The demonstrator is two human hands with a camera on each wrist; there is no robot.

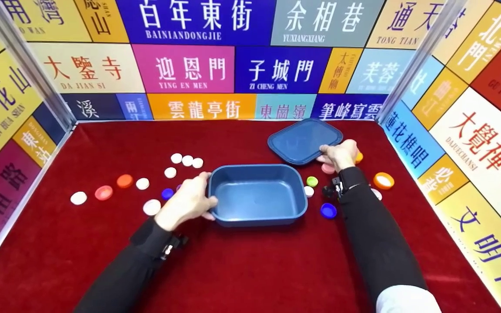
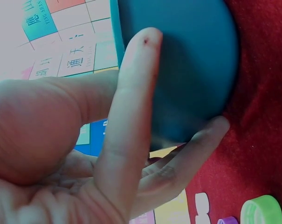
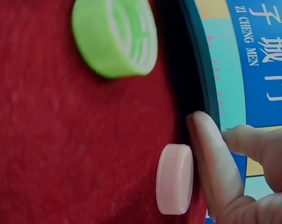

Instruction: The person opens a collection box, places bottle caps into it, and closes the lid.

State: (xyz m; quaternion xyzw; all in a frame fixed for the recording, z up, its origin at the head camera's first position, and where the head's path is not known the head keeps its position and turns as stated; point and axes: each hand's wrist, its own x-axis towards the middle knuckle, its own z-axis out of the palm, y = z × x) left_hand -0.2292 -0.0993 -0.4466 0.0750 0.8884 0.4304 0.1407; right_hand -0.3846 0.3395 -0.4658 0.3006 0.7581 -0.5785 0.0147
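An uncovered blue rectangular box (image 1: 259,221) stands in the middle of the red cloth, its inside bare. My left hand (image 1: 185,202) grips its left end; in the left wrist view, fingers (image 2: 131,112) lie along the outer wall of the box (image 2: 192,60). Behind the box, to the right, is a matching blue lid (image 1: 300,139). My right hand (image 1: 341,155) pinches the lid's near right edge between thumb and fingers, with the lid (image 3: 203,60) seen edge-on in the right wrist view. A pink bottle cap (image 3: 175,179) lies beside those fingers.
Left of the box lie several white caps (image 1: 170,172), an orange cap (image 1: 125,181), a red cap (image 1: 103,192) and a blue cap (image 1: 167,194). To its right are a green cap (image 1: 312,181), another blue cap (image 1: 328,211) and an orange-rimmed cap (image 1: 383,181). Printed panels (image 1: 198,69) enclose the back and sides.
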